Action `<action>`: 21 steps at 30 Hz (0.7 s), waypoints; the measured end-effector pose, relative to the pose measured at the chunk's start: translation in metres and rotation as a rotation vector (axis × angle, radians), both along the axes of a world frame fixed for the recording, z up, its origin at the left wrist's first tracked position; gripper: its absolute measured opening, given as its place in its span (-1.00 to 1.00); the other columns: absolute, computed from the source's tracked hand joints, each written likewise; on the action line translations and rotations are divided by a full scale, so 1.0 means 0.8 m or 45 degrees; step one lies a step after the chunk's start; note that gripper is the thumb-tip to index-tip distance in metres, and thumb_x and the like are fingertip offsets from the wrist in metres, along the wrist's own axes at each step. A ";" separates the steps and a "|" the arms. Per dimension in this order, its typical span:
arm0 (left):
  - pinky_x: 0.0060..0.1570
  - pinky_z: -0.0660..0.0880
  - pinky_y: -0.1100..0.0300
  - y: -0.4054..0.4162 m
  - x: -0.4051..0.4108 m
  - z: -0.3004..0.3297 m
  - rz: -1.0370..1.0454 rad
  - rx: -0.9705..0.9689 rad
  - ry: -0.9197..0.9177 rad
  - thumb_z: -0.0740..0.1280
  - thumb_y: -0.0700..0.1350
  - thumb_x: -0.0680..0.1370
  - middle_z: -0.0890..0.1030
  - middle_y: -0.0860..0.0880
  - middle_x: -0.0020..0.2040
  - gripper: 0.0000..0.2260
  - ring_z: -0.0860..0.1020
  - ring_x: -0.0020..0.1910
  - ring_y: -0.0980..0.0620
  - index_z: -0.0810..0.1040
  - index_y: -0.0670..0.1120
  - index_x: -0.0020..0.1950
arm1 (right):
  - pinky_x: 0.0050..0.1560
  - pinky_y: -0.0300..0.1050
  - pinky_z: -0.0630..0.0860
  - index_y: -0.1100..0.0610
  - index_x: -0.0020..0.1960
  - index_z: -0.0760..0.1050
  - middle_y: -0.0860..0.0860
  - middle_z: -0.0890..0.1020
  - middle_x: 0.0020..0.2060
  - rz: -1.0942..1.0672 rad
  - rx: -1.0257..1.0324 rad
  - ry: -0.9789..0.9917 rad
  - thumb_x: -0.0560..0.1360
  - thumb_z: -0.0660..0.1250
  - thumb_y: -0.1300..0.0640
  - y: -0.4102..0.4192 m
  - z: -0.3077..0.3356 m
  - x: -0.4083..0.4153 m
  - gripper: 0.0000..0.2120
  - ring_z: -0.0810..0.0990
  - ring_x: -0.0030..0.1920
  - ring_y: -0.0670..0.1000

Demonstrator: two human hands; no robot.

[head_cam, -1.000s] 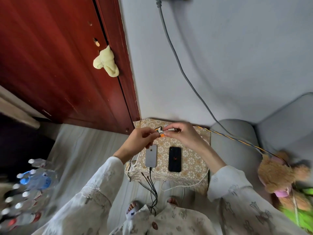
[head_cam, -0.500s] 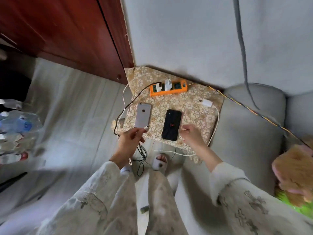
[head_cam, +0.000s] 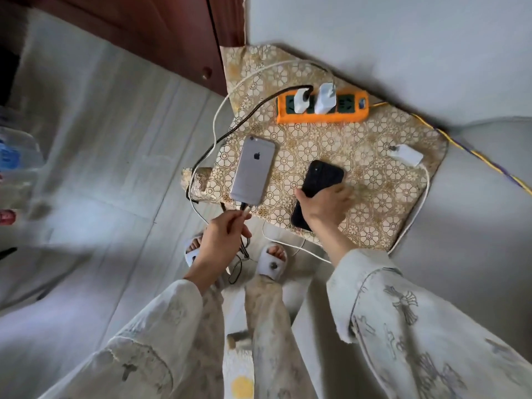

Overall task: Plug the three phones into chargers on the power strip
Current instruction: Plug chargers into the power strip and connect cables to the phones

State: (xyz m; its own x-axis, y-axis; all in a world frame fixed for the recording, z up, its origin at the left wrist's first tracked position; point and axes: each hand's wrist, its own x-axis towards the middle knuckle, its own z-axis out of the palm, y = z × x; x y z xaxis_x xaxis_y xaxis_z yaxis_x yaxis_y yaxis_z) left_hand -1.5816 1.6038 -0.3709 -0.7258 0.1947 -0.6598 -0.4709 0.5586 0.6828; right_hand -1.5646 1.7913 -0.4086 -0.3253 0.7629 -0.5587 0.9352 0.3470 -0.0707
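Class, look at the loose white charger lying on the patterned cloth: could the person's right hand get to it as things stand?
Probably not at once: the right hand grips the black phone. The way to the loose white charger lies bare across the cloth.

Home: sofa (head_cam: 475,226), wooden door (head_cam: 161,33)

Open patterned cloth on the bench (head_cam: 371,180) between the orange power strip (head_cam: 322,108) and my phones, a hand fits there. Strip's right sockets free; two white chargers (head_cam: 313,99) stick up on its left half, wall right behind it. Loose white charger (head_cam: 405,154) sits near the right edge, its cable looping round that edge. Silver phone (head_cam: 252,170) and black phone (head_cam: 322,182) lie close together, narrow gap between. Black and white cables (head_cam: 214,139) crowd the bench's left edge and hang tangled below the front edge by my left hand (head_cam: 221,237). My right hand (head_cam: 324,205) covers the black phone's near end.
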 end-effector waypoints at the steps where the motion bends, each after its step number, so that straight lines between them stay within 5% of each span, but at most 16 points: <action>1: -0.54 0.29 0.28 -0.001 -0.002 0.000 0.014 -0.003 0.007 0.21 -0.14 0.56 0.54 0.12 -0.51 -0.85 0.31 -0.64 0.18 0.57 -0.10 -0.07 | 0.08 0.13 0.47 0.37 0.41 0.03 0.26 0.24 0.33 -0.022 0.008 -0.002 0.32 0.38 -0.24 -0.001 -0.002 -0.003 -0.02 0.29 0.27 0.25; 5: -0.51 0.27 0.45 0.000 -0.004 0.013 0.006 0.037 0.091 0.26 -0.13 0.54 0.49 0.11 -0.52 -0.85 0.35 -0.58 0.20 0.61 0.00 0.00 | 0.18 0.12 0.41 0.34 0.39 0.13 0.25 0.27 0.33 -0.268 -0.182 0.047 0.32 0.43 -0.12 0.008 0.003 -0.009 -0.13 0.28 0.31 0.24; 9: -0.53 0.25 0.49 0.013 -0.001 0.039 -0.001 0.096 0.158 0.31 -0.13 0.51 0.43 0.11 -0.50 -0.82 0.34 -0.57 0.21 0.60 0.14 0.00 | -0.22 -0.01 0.55 0.21 0.06 0.41 0.17 0.56 0.01 -1.231 -0.925 0.470 0.28 0.47 0.04 0.019 0.044 -0.003 -0.55 0.55 -0.06 0.09; 11: -0.51 0.26 0.51 0.025 0.002 0.050 -0.041 0.067 0.204 0.31 -0.15 0.51 0.48 0.10 -0.54 -0.83 0.36 -0.55 0.23 0.63 0.02 0.05 | -0.15 0.06 0.53 0.20 -0.02 0.43 0.19 0.57 -0.11 -1.497 -1.167 0.544 0.27 0.47 0.05 0.021 0.060 0.004 -0.61 0.54 -0.09 0.12; 15: -0.50 0.23 0.55 0.042 0.004 0.068 -0.166 0.171 0.284 0.28 -0.19 0.53 0.49 0.19 -0.19 -0.80 0.39 -0.46 0.16 0.61 -0.10 0.11 | -0.06 0.12 0.49 0.31 0.14 0.39 0.24 0.50 -0.04 -1.734 -1.384 0.624 0.26 0.48 0.00 0.013 0.080 0.009 -0.40 0.50 -0.04 0.16; 18: -0.52 0.22 0.50 0.043 0.001 0.068 -0.175 0.159 0.273 0.29 -0.13 0.53 0.47 0.20 -0.48 -0.82 0.37 -0.55 0.27 0.63 -0.07 0.07 | -0.08 0.11 0.49 0.32 0.10 0.39 0.22 0.49 -0.10 -1.719 -1.427 0.661 0.27 0.49 -0.01 0.011 0.089 0.008 -0.43 0.49 -0.08 0.14; 21: -0.51 0.24 0.49 0.040 -0.002 0.068 -0.152 0.128 0.261 0.30 -0.09 0.52 0.48 0.30 -0.53 -0.82 0.38 -0.55 0.26 0.64 -0.06 0.05 | -0.04 0.12 0.49 0.32 0.08 0.39 0.21 0.50 -0.09 -1.679 -1.429 0.664 0.28 0.48 0.00 0.011 0.094 0.006 -0.45 0.49 -0.07 0.13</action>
